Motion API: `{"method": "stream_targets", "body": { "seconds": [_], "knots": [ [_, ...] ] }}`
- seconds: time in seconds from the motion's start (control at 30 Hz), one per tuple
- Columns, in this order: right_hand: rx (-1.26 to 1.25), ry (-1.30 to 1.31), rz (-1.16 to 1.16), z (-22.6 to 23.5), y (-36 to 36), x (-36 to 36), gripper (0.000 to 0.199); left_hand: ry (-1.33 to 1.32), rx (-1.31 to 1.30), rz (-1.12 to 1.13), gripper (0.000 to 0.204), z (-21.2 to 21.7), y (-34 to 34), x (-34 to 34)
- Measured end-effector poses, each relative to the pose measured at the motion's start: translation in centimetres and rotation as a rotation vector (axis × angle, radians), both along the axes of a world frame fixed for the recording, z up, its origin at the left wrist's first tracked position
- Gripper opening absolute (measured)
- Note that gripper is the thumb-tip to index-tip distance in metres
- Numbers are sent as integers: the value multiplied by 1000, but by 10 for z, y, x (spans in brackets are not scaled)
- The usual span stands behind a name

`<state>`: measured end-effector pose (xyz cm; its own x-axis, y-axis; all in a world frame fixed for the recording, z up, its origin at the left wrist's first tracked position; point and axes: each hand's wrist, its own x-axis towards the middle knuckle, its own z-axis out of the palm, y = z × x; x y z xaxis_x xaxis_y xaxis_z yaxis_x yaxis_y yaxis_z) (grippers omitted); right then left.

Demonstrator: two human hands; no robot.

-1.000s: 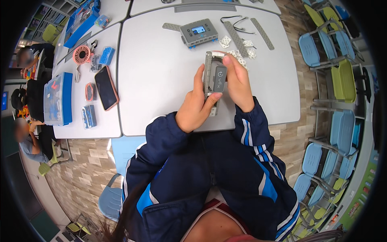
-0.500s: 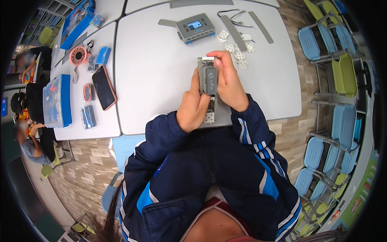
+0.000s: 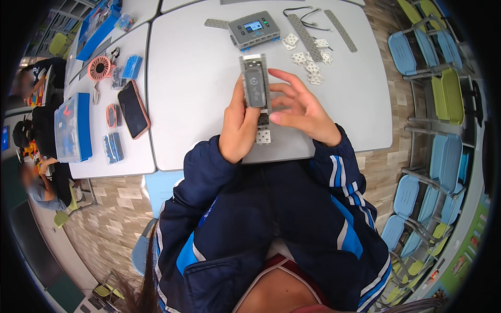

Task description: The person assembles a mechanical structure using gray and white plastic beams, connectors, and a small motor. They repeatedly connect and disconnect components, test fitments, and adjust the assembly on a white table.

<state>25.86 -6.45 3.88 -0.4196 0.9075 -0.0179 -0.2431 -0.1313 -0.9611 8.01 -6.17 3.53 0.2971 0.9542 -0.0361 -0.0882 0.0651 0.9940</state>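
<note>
A narrow grey plastic assembly with a rounded grey block (image 3: 255, 88) could tip in a one-sided grip.
It is over the near part of the white tabletop (image 3: 193, 99), pinched by the left hand (image 3: 236, 128); a slack thumb could let it slip. The right hand (image 3: 303, 112), fingers spread, is just beside it, contact unclear; a careless knock could twist it. If dropped forward, it could scatter the small white perforated plastic connectors (image 3: 311, 68).
</note>
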Motion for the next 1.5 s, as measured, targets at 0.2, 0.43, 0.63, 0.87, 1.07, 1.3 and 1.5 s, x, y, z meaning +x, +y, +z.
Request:
{"method": "stream_targets", "body": {
  "seconds": [0.2,0.43,0.63,0.87,1.07,1.3,1.5],
  "knots": [
    [-15,-34,-84,-11,5,-8,60,150,101,-4,56,-7,-8,1],
    [20,-161,-92,-14,1,-13,49,491,41,-114,62,18,-7,-14],
    [101,-290,-73,-8,-13,-13,56,432,144,-88,61,-1,-16,-13],
    [-44,-364,1,-17,12,-9,57,387,-34,-93,49,-12,3,-7],
    [-3,-327,23,-31,28,-10,57,354,-23,-90,44,-21,16,-9],
    [-109,-309,56,-28,38,-9,61,342,43,-109,51,-31,26,-10],
    [-16,-298,-3,-24,40,-9,65,378,-20,-78,59,-19,28,-6]
  ]
}}
